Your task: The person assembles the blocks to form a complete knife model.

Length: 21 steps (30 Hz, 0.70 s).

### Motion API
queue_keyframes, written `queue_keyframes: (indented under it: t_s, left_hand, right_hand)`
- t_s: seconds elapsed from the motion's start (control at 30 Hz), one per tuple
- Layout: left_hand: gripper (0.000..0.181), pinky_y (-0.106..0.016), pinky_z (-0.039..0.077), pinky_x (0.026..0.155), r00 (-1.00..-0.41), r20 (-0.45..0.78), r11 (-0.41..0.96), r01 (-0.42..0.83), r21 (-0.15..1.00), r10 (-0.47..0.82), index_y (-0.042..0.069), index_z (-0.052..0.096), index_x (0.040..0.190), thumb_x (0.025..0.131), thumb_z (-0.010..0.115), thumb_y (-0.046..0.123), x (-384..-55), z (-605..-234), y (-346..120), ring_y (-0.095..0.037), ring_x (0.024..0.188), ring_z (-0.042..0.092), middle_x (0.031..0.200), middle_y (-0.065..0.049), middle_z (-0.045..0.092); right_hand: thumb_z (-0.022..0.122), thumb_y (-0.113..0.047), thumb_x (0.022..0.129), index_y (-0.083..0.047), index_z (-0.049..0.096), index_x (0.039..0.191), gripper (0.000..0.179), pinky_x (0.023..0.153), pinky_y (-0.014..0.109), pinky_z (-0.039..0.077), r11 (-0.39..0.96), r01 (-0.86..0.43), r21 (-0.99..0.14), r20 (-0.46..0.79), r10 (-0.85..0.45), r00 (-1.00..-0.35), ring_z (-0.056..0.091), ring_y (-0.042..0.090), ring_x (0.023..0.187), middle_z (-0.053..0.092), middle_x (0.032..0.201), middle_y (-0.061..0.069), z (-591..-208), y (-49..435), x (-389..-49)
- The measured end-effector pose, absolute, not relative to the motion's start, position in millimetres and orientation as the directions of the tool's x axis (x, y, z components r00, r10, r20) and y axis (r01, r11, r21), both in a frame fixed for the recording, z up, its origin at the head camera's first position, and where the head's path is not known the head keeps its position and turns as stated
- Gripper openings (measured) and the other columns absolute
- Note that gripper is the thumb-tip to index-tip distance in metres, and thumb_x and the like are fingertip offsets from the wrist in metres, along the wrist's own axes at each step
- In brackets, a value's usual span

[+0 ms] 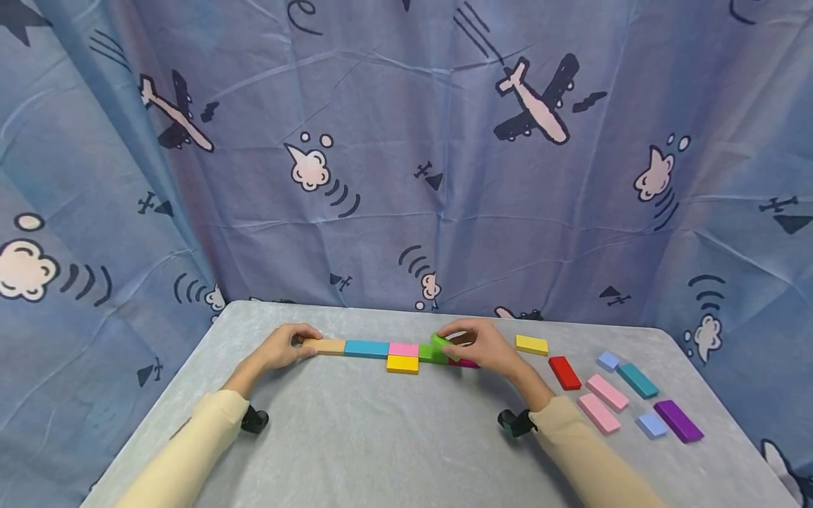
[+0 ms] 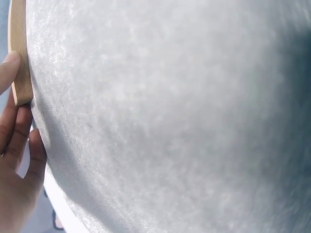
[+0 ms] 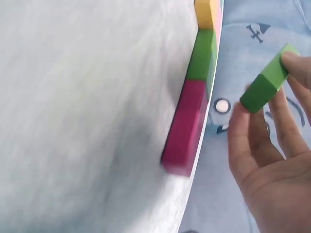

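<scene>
A row of blocks runs across the table: a tan wooden block [image 1: 329, 346], a blue block [image 1: 366, 349], a pink block [image 1: 404, 349], a green block [image 3: 200, 58] and a magenta block [image 3: 184, 128]. Against the near side of the pink one lies a yellow-orange block [image 1: 403, 365]. At the row's left end my left hand [image 1: 281, 347] pinches the tan block, thumb on its side and fingertips behind it. My right hand [image 1: 488, 347] holds another green block [image 3: 270, 80], tilted, between thumb and fingers, raised over the row's right part.
Loose blocks lie to the right: a yellow block [image 1: 531, 344], a red block [image 1: 564, 372], a teal block [image 1: 638, 380], a purple block [image 1: 679, 421], two pink ones and two small light-blue ones. A printed curtain [image 1: 394, 176] hangs behind the grey table [image 1: 356, 451].
</scene>
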<state>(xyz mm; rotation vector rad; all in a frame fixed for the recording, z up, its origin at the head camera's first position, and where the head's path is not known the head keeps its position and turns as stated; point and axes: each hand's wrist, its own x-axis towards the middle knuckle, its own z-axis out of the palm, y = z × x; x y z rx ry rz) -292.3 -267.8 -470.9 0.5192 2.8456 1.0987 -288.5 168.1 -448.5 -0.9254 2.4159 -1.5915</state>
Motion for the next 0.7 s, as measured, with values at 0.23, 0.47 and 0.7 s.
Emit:
queue_keyframes:
  t_s: [0.23, 0.47, 0.7]
  left_hand:
    - [0.021, -0.047, 0.047, 0.09, -0.942, 0.078, 0.693, 0.294, 0.658, 0.326, 0.005, 0.075, 0.112, 0.091, 0.076, 0.003, -293, -471, -268, -0.026, 0.099, 0.06, 0.113, -0.009, 0.069]
    - [0.021, -0.048, 0.047, 0.089, -0.94, 0.074, 0.691, 0.298, 0.658, 0.334, 0.005, 0.075, 0.112, 0.091, 0.076, 0.004, -293, -470, -269, -0.025, 0.099, 0.06, 0.114, -0.01, 0.068]
    - [0.021, -0.047, 0.048, 0.089, -0.941, 0.076, 0.689, 0.294, 0.662, 0.329, 0.005, 0.075, 0.111, 0.09, 0.077, 0.003, -293, -471, -269, -0.025, 0.098, 0.06, 0.113, -0.01, 0.068]
  right_hand:
    - [0.077, -0.002, 0.091, 0.0, 0.073, 0.118, 0.028, 0.089, 0.038, 0.054, 0.232, -0.446, -0.864, 0.252, -0.568, -0.784, 0.062, 0.039, 0.11, 0.069, 0.117, 0.012, -447, 149, -290]
    - [0.074, 0.005, 0.087, 0.001, 0.071, 0.121, 0.034, 0.086, 0.037, 0.055, 0.221, -0.397, -0.891, 0.198, -0.599, -0.776, 0.066, 0.036, 0.105, 0.068, 0.12, 0.013, -446, 132, -291]
    - [0.075, 0.005, 0.084, 0.001, 0.071, 0.121, 0.037, 0.089, 0.04, 0.054, 0.252, -0.421, -0.871, 0.176, -0.64, -0.748, 0.067, 0.028, 0.102, 0.069, 0.118, 0.01, -444, 117, -294]
